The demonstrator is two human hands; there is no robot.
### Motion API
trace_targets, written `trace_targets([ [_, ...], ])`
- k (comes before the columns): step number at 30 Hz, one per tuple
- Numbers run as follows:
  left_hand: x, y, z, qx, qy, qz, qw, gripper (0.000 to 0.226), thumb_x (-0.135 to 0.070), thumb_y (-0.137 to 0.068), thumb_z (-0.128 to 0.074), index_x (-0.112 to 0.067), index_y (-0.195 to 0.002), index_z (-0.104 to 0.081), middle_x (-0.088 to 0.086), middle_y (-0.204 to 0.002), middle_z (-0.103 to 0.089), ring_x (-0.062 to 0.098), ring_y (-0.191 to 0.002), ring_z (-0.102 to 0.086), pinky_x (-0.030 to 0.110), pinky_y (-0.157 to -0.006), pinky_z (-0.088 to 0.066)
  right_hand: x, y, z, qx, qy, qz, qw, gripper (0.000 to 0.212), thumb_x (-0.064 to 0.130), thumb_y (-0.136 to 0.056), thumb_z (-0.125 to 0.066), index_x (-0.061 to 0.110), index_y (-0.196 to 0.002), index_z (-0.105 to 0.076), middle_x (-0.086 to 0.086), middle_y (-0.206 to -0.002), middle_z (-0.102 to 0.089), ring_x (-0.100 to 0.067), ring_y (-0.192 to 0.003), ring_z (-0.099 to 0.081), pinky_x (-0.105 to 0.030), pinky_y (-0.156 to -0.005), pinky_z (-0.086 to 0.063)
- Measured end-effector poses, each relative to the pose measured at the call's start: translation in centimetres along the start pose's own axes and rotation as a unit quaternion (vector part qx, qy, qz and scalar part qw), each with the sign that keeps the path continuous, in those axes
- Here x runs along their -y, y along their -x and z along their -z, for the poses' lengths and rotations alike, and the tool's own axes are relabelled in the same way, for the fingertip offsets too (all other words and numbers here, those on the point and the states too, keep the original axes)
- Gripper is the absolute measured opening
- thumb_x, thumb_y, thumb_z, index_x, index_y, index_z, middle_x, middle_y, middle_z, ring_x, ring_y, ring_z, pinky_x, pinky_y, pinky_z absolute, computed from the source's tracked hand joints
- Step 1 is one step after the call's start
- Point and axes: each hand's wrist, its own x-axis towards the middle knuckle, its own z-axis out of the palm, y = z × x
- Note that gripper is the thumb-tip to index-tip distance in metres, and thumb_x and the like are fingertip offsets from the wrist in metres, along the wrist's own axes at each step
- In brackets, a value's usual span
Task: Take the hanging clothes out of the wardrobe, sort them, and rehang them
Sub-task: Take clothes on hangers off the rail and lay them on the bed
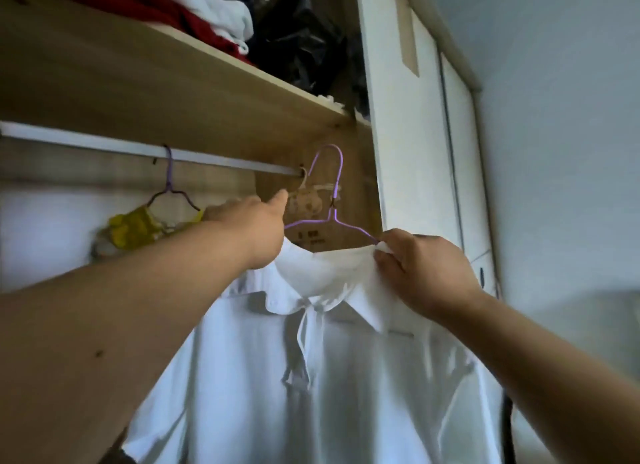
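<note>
**At home, before an open wardrobe**

A home's clothes storage, most likely a bedroom: a wooden wardrobe (pixel 349 173) with a white rail (pixel 104 145) carrying a purple hanger (pixel 168 173), folded clothes (pixel 214 17) crowding the shelf (pixel 138 79) above, a white shirt (pixel 311 377) on a second hanger (pixel 335 214) in front, and white doors (pixel 408 152) beside a plain, pale wall (pixel 571 117).

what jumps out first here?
A white shirt on a purple hanger fills the centre, hook off the rail. The right hand pinches its collar; the left hand is at the hanger's other end, grip hidden. Left, a yellow garment hangs on the rail.
</note>
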Motion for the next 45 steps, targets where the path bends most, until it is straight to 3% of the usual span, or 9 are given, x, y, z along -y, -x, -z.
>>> trace_targets([
  [3, -4.0, -0.4, -3.6, 0.068, 0.036, -0.089, 0.993, 0.063, -0.016, -0.099, -0.033, -0.024, -0.152, 0.0, 0.013, -0.15, -0.035, 0.033, -0.129, -0.042, 0.035, -0.101, -0.038, -3.1, 4.8, 2.2, 0.032, 0.018, -0.034, 0.999, 0.026, 0.037, -0.095, -0.04, 0.025, -0.113, -0.055, -0.007, -0.1, -0.067, -0.034, -0.095, -0.059, -0.033, -0.065, -0.039],
  [9, -14.8, 2.1, -9.6, 0.061, 0.227, -0.227, 0.945, 0.054, -0.027, -0.098, -0.047, -0.019, -0.148, -0.029, 0.016, -0.137, -0.051, 0.033, -0.124, -0.048, 0.031, -0.097, -0.037, -9.3, 15.8, 7.5, 0.064, 0.051, -0.144, 0.986, 0.03, 0.042, -0.092, -0.04, 0.021, -0.103, -0.058, -0.009, -0.094, -0.067, -0.037, -0.09, -0.06, -0.034, -0.064, -0.044],
  [12, -20.3, 3.6, -12.1, 0.058, 0.299, -0.266, 0.915, 0.023, -0.029, -0.094, -0.053, -0.014, -0.109, -0.06, 0.013, -0.104, -0.065, 0.034, -0.101, -0.06, 0.033, -0.076, -0.04, -11.5, 21.1, 10.1, 0.078, 0.066, -0.2, 0.974, 0.023, 0.035, -0.093, -0.049, 0.02, -0.106, -0.061, -0.012, -0.097, -0.068, -0.038, -0.093, -0.06, -0.037, -0.068, -0.045],
  [15, -26.3, 5.9, -13.5, 0.099, 0.33, -0.318, 0.884, 0.016, -0.03, -0.095, -0.05, -0.029, -0.082, -0.06, -0.001, -0.085, -0.062, 0.026, -0.089, -0.06, 0.033, -0.071, -0.038, -13.5, 26.3, 12.8, 0.099, 0.095, -0.253, 0.958, 0.024, 0.035, -0.093, -0.05, 0.02, -0.107, -0.061, -0.012, -0.1, -0.068, -0.037, -0.096, -0.06, -0.037, -0.069, -0.044],
  [21, -36.6, 11.5, -15.1, 0.148, 0.406, -0.384, 0.816, 0.021, -0.023, -0.095, -0.05, -0.037, -0.092, -0.065, -0.005, -0.094, -0.065, 0.02, -0.089, -0.059, 0.031, -0.074, -0.042, -16.5, 35.0, 17.7, 0.153, 0.142, -0.368, 0.906, 0.023, 0.04, -0.091, -0.05, 0.021, -0.099, -0.058, -0.012, -0.096, -0.067, -0.038, -0.092, -0.06, -0.038, -0.068, -0.047],
  [30, -49.3, 15.5, -18.9, 0.161, 0.362, -0.559, 0.728, 0.017, -0.038, -0.094, -0.051, -0.031, -0.101, -0.065, -0.001, -0.107, -0.068, 0.022, -0.101, -0.06, 0.03, -0.072, -0.038, -17.6, 44.6, 21.4, 0.312, 0.198, -0.545, 0.752, 0.028, 0.051, -0.091, -0.047, 0.026, -0.103, -0.052, -0.003, -0.091, -0.062, -0.027, -0.082, -0.055, -0.032, -0.064, -0.043],
  [35, -54.0, 14.9, -21.4, 0.14, 0.299, -0.673, 0.662, 0.012, -0.041, -0.092, -0.053, -0.039, -0.081, -0.058, -0.006, -0.101, -0.067, 0.017, -0.103, -0.06, 0.029, -0.07, -0.032, -16.6, 46.6, 18.9, 0.384, 0.209, -0.577, 0.69, 0.027, 0.045, -0.096, -0.04, 0.021, -0.102, -0.052, -0.002, -0.086, -0.053, -0.025, -0.082, -0.054, -0.035, -0.072, -0.041],
  [40, -58.1, 13.8, -22.7, 0.165, 0.194, -0.754, 0.606, 0.055, -0.076, -0.075, -0.018, -0.041, -0.086, -0.058, -0.015, -0.09, -0.065, 0.009, -0.092, -0.058, 0.034, -0.084, -0.044, -14.1, 46.3, 15.9, 0.364, 0.191, -0.679, 0.609, 0.028, 0.034, -0.099, -0.036, 0.014, -0.11, -0.052, -0.008, -0.08, -0.045, -0.027, -0.099, -0.056, -0.03, -0.07, -0.038],
  [45, -60.1, 19.1, -19.2, 0.211, 0.152, -0.819, 0.511, 0.037, -0.054, -0.093, -0.044, -0.024, -0.076, -0.058, -0.009, -0.076, -0.061, 0.003, -0.073, -0.055, 0.02, -0.059, -0.034, -9.7, 47.1, 17.6, 0.345, 0.131, -0.774, 0.514, 0.034, 0.034, -0.097, -0.044, 0.011, -0.117, -0.059, -0.01, -0.108, -0.065, -0.02, -0.082, -0.055, -0.031, -0.079, -0.051],
])
